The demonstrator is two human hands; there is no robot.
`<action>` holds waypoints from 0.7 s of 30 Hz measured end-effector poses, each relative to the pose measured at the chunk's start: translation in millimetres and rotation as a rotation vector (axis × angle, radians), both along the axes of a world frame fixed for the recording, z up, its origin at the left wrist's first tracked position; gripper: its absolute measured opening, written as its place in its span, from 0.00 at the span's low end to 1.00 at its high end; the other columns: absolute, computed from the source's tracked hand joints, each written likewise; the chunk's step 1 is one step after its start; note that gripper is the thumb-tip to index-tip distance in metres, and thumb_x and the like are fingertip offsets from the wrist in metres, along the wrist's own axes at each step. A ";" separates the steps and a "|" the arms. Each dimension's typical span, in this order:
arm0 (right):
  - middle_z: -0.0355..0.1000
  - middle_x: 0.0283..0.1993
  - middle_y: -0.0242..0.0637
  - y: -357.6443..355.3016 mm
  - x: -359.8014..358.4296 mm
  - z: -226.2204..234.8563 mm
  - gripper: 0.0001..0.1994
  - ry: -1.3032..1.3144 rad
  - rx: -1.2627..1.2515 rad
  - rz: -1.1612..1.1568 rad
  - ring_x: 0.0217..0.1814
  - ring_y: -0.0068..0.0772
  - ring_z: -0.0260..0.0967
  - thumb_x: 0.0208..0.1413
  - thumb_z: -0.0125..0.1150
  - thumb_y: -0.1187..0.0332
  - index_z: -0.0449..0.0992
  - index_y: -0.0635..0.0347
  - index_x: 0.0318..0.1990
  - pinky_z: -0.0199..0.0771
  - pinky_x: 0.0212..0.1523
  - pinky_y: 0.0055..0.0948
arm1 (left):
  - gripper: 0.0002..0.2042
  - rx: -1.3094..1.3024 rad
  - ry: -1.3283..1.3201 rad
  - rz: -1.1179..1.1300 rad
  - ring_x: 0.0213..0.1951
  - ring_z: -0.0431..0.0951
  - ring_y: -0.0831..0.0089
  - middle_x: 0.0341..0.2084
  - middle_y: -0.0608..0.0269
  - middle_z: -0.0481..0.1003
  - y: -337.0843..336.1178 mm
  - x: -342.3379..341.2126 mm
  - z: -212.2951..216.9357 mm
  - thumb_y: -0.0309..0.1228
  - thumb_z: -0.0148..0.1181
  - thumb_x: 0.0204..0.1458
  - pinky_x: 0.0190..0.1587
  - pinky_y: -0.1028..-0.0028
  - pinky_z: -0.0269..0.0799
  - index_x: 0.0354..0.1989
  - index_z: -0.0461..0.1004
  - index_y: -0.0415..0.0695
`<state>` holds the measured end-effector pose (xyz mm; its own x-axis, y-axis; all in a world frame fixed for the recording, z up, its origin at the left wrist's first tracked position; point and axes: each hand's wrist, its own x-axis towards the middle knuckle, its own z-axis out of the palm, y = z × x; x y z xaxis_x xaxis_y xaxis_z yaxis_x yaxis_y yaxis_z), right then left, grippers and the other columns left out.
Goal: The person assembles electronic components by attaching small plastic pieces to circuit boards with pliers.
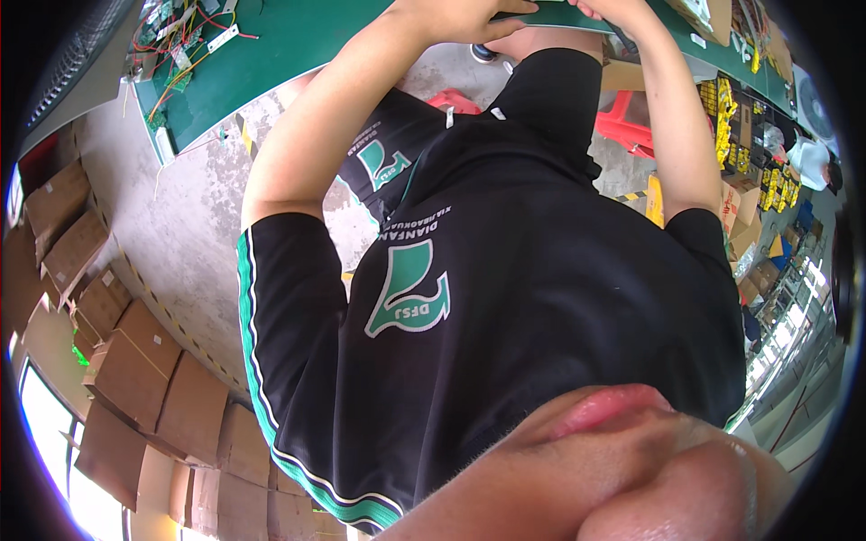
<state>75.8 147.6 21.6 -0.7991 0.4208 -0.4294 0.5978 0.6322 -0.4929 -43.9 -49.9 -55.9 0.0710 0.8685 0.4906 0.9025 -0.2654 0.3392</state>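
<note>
At the top edge, over the near side of the green table, both hands are partly cut off by the frame. My left hand has its thumb and a finger bent round something dark and thin, whose shape I cannot make out. To its right, my right hand has its fingertips pressed together. A dark, slim piece lies against the palm side of that hand; its kind is unclear. Between the hands a narrow dark and pale strip shows, mostly out of frame.
Circuit boards with red and black wires lie on the table's left part. Red plastic stools stand beneath and beside the table. Brown cartons line the left side; yellow-and-black boxes are stacked at right. A fan stands farther right.
</note>
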 end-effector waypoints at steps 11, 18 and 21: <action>0.68 0.30 0.20 -7.6 114.1 -47.1 0.16 0.583 -0.171 -0.185 0.27 0.08 0.59 0.70 0.60 0.65 0.78 0.60 0.60 0.58 0.27 0.13 | 0.17 -0.016 0.021 0.007 0.62 0.73 0.53 0.57 0.52 0.77 -1.3 0.5 0.6 0.42 0.62 0.53 0.66 0.57 0.64 0.48 0.85 0.49; 0.83 0.40 0.44 -24.2 130.2 -67.4 0.17 0.520 0.156 0.027 0.39 0.27 0.79 0.64 0.66 0.63 0.80 0.62 0.55 0.76 0.44 0.27 | 0.18 -0.031 0.032 0.022 0.64 0.72 0.53 0.59 0.52 0.77 0.3 3.2 -1.9 0.43 0.62 0.54 0.67 0.57 0.63 0.49 0.85 0.51; 0.83 0.43 0.46 -26.6 131.9 -71.5 0.17 0.684 0.097 -0.014 0.40 0.31 0.81 0.64 0.66 0.61 0.80 0.61 0.55 0.77 0.45 0.27 | 0.18 -0.039 0.031 0.026 0.64 0.72 0.54 0.59 0.52 0.77 0.5 1.5 -0.5 0.43 0.62 0.54 0.67 0.57 0.63 0.49 0.85 0.51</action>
<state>207.8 121.0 -49.9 -0.8709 0.4444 0.2100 0.1810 0.6872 -0.7036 -42.4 -49.5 -56.5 0.0630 0.8888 0.4540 0.9190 -0.2291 0.3208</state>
